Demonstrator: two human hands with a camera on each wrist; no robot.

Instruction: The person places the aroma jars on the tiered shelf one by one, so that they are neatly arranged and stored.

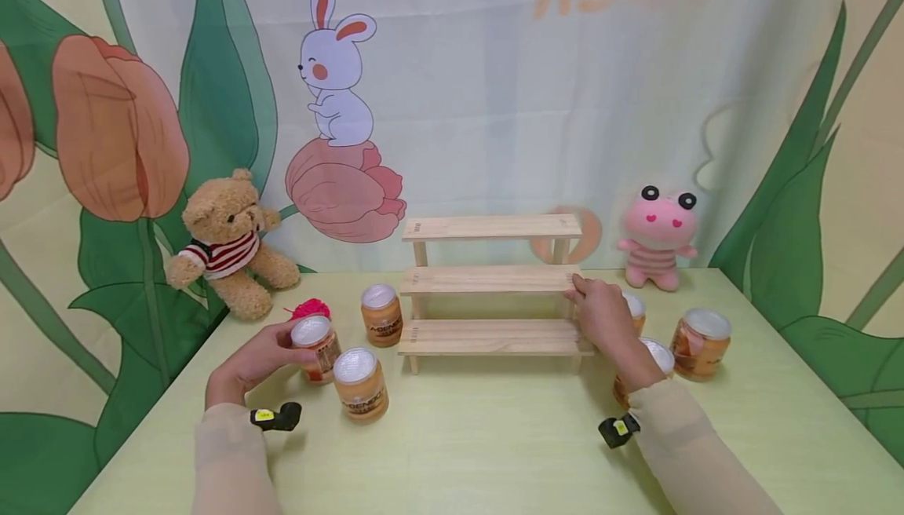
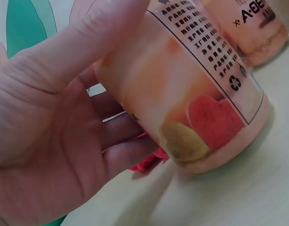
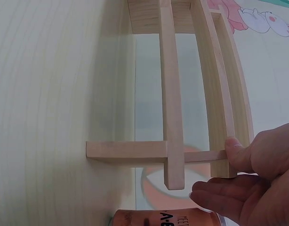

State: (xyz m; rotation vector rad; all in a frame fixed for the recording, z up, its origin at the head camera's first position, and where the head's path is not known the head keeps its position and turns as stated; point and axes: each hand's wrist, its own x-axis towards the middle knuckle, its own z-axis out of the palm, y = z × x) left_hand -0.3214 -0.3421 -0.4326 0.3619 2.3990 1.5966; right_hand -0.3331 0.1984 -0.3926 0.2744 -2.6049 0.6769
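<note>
Head view first: I see a person at a pale green table [image 1: 480, 452]. A wooden shelf [image 1: 487, 334] with three steps stands in the middle, near the back edge. Small dark marks sit on the left ends of its boards, too tiny to read.

The left hand [image 1: 264, 358], near the left edge, holds a jar of fruit [image 1: 317, 356]. The thumb is bent round one side and the fingers round the other. In the left wrist view this jar has rows of tiny Chinese writing in a box, a recycling sign, and pictures of red and yellow fruit. A ball of red yarn [image 1: 309, 308] is just behind it.

The right hand [image 1: 606, 315] pinches the right end of the shelf's middle board, with the thumb on one side and the fingers on the other.

A front jar [image 1: 361, 389] and a back jar [image 1: 382, 315] stand left of the shelf. Their dark letters look like "A-GEND", but I can't tell the rest. Three more jars [image 1: 701, 345] are by the right edge, two partly hidden by the arm. In the right wrist view, one jar there says "MEET" beside a big "A".

A teddy bear [image 1: 233, 252] in a striped shirt sits at the back left corner, and a pink plush toy [image 1: 653, 236] is near the back right corner. The cloth behind [image 1: 480, 107] has a bunny and pale orange letters, cut off at the top.
</note>
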